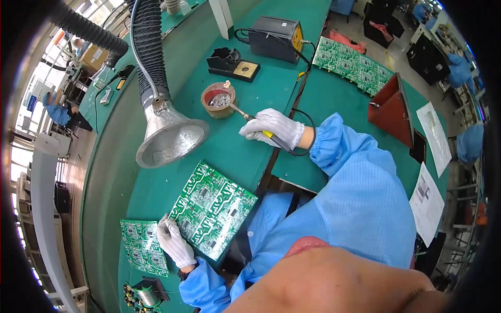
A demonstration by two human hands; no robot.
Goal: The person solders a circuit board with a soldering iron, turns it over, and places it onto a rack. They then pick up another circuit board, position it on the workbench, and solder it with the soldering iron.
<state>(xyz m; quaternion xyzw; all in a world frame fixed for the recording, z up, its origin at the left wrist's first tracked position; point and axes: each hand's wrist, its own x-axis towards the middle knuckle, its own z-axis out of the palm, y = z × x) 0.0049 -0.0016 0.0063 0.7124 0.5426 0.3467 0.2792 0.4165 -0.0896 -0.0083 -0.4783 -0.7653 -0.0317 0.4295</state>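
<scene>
The right hand (276, 125), in a white glove, is closed around a soldering iron (268, 134) with a bit of yellow on its handle. The iron's metal end points at the rim of a round tub (215, 111) with shiny silver bits inside. The left hand (176, 245), in a white glove too, has its fingers at the left edge of a big green circuit board (214, 208). I cannot tell if they pinch it or just rest there. This board is at the near side of the green table (245, 151), in front of the person. A smaller circuit board (145, 250) lies just left of it, beside the left hand. A metal fume funnel (175, 138) hangs over the table, left of the tub. Past the tub sit an iron stand (232, 65) and a dark soldering station (276, 39)
</scene>
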